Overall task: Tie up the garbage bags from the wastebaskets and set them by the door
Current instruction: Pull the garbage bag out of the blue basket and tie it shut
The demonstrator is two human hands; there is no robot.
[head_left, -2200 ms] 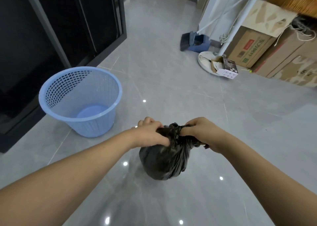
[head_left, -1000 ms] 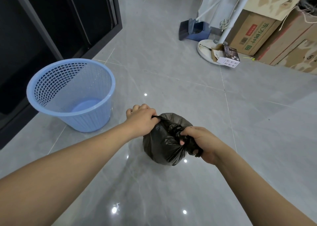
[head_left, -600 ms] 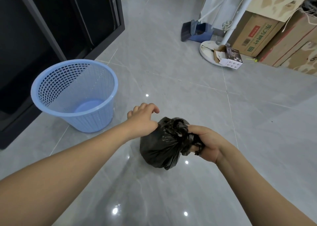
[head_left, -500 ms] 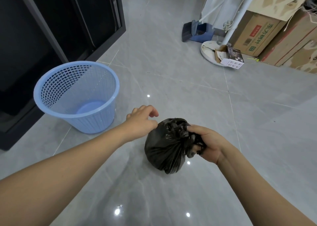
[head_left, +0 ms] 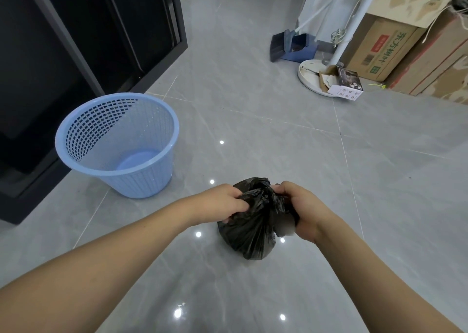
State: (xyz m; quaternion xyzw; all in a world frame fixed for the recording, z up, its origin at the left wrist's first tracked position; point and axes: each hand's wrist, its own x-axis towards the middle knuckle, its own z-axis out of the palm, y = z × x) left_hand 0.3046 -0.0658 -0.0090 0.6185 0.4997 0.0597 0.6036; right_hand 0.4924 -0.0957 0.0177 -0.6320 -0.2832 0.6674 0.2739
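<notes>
Both hands are on the black garbage bag (head_left: 249,227) at lower center: left hand (head_left: 219,203) and right hand (head_left: 300,207) each clutch its bunched top. Bare floor (head_left: 278,135) all around. Blue wastebasket (head_left: 119,144) sits center left near the dark cabinet (head_left: 63,41); fan base (head_left: 314,75) and cardboard boxes (head_left: 385,51) crowd the upper right.

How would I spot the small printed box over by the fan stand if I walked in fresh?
Look to the stacked brown cardboard cartons along the far right wall, then to the round white fan base on the floor in front of them. The small printed box lies on that base's right edge; unlike the plain brown cartons, it is small, with a white side and a dark pictured top.
</notes>
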